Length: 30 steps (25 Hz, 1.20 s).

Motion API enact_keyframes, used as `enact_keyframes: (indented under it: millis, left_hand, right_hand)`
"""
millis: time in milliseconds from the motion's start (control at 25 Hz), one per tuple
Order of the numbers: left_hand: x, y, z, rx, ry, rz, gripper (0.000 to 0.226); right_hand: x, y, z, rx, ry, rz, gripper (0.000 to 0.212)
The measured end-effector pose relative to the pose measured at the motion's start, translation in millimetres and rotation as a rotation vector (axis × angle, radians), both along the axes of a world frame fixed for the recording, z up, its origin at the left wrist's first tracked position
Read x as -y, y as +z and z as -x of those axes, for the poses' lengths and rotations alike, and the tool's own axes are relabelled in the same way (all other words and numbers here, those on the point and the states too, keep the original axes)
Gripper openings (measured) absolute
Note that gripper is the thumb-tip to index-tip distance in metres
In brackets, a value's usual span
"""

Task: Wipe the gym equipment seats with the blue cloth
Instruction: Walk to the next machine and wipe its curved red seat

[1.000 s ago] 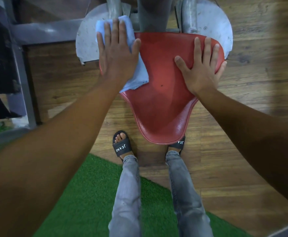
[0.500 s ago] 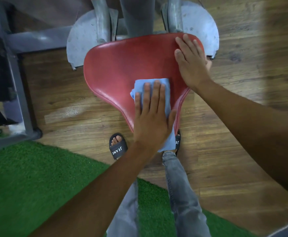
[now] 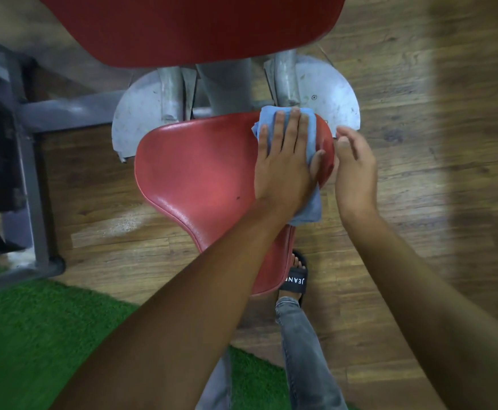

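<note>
A red padded seat [image 3: 200,173] sits in the middle of the head view, wide at the far end and narrowing toward me. My left hand [image 3: 283,161] lies flat, fingers straight, pressing the blue cloth [image 3: 308,125] onto the seat's far right corner. Part of the cloth hangs off the seat's right edge below my wrist. My right hand [image 3: 354,170] hovers just off the right edge of the seat, fingers loosely curled and holding nothing. A second red pad [image 3: 188,25] fills the top of the view.
Grey metal posts [image 3: 224,87] and a round base plate [image 3: 330,87] stand behind the seat. A grey machine frame [image 3: 34,187] runs down the left. Wooden floor lies to the right, green turf [image 3: 34,335] at the lower left. My sandalled foot [image 3: 295,279] is under the seat's tip.
My left hand slid the cloth from the seat's near narrow part to its far right corner. My right hand lifted off the seat's right corner and moved aside. The view tilted up.
</note>
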State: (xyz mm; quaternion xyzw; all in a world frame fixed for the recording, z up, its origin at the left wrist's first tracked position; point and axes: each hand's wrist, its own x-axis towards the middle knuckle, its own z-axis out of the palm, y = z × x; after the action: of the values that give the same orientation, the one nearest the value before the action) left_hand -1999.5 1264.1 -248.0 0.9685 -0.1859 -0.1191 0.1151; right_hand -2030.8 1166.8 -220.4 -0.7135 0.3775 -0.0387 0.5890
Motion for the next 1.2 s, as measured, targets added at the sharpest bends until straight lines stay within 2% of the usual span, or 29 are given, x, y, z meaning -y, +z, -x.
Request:
enact_keyframes:
  millis: [120,160,280,400,600,760,1000,1200]
  left_hand:
    - [-25,10,-12,-0.044,0.044,0.279,0.062]
    - [-42,12,-13,0.006,0.117,0.295,0.058]
    - [-102,15,-12,0.082,0.321,0.125,0.050]
    - [-135,11,-1,-0.042,0.297,0.024,0.051]
    - [-143,-4,12,-0.021,0.287,-0.005,0.055]
    - [-146,-7,10,-0.023,0.281,0.015,0.055]
    - [-144,-7,11,-0.024,0.285,0.011,0.056]
    - [-144,-6,11,-0.026,0.286,0.007,0.056]
  right_hand:
    - [-18,1,5,-0.014,0.180,0.176,0.033]
    - [-28,3,2,-0.038,0.272,0.260,0.037]
    - [-68,1,0,-0.285,0.512,0.521,0.066]
    - [-96,-12,3,-0.401,0.491,0.792,0.080]
    - [-91,-27,2,-0.353,0.493,0.957,0.064]
    - [-89,-27,2,-0.374,0.504,1.021,0.066]
    - [-90,-32,-2,-0.346,0.482,1.150,0.053]
    - [-88,-35,-5,-0.379,0.509,1.295,0.053]
